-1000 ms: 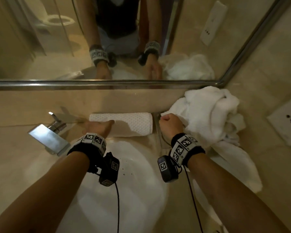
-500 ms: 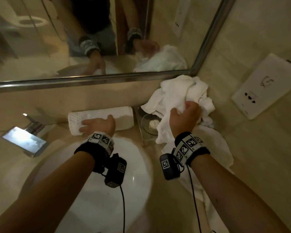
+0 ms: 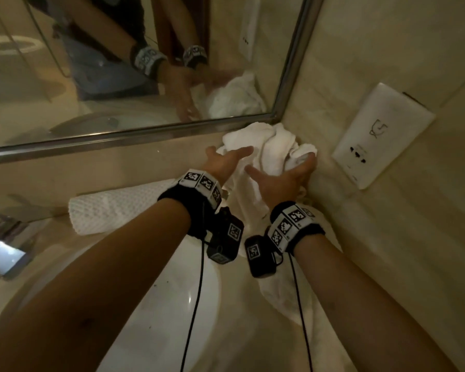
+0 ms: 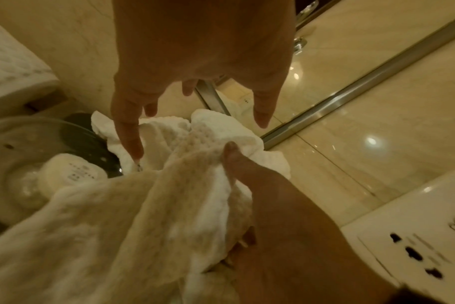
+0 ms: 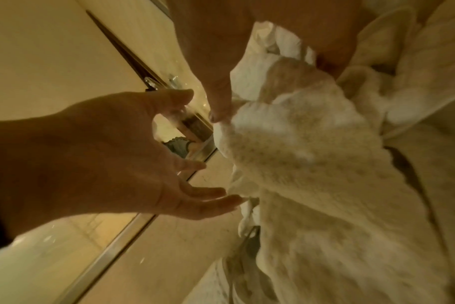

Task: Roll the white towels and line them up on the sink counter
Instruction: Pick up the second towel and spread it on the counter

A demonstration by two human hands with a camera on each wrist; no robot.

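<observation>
One rolled towel (image 3: 118, 209) already lies on the surface (image 3: 51, 237) along the back wall, under the mirror (image 3: 118, 76), with the tap (image 3: 6, 248) near its left end. The next towel, a crumpled white towel (image 3: 274, 149), is bunched in the far right corner, and part of it hangs down toward the basin (image 3: 172, 304).

The right hand (image 3: 282, 181) holds this towel: in the left wrist view the thumb presses the cloth from above and the other fingers (image 4: 243, 242) curl under it. The left hand (image 3: 223, 162) is spread, with straight fingers (image 4: 129, 131) that reach toward the bunched edge and hold nothing. From the right wrist view its fingertips are just beside the cloth; I cannot tell if they touch it.

The step in hand, as I judge it, is to open the bunch so that it can be rolled. To do it well, the left hand should find a true corner or hem, not a fold in the middle, and the two hands should then pull apart until the cloth is flat. A small round dish with a soap (image 4: 73, 174) stands just beside the towel, partly under it, so the cloth should be lifted up, not dragged, or the dish may be pulled along. After that, a straight fold gives a roll as even as the first, which can lie next to it.
</observation>
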